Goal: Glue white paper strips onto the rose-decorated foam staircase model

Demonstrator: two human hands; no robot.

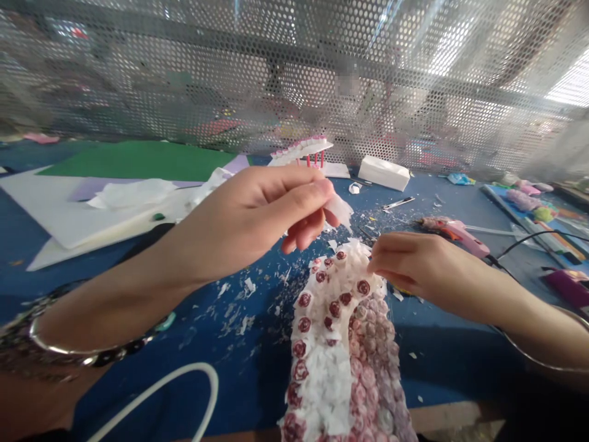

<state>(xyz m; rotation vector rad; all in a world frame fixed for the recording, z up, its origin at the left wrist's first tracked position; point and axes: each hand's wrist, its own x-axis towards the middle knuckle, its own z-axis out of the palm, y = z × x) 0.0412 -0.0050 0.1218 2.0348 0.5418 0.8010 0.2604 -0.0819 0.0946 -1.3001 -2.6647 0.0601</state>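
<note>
Rose-covered craft piece (pixel 343 350) at near desk (pixel 239 368) edge w/ open blue room both sides, your right hand (pixel 414 267) grip pinching its top, left hand (pixel 257 215) pinching white tissue scrap (pixel 341 210) just above, pink glue gun (pixel 453 234) near right, mesh screen (pixel 294 73) closing far edge, no legible writing.

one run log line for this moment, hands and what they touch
left hand: pinches white paper scrap | right hand: touches flower-covered piece at top edge | glue gun: lying on blue table
</note>
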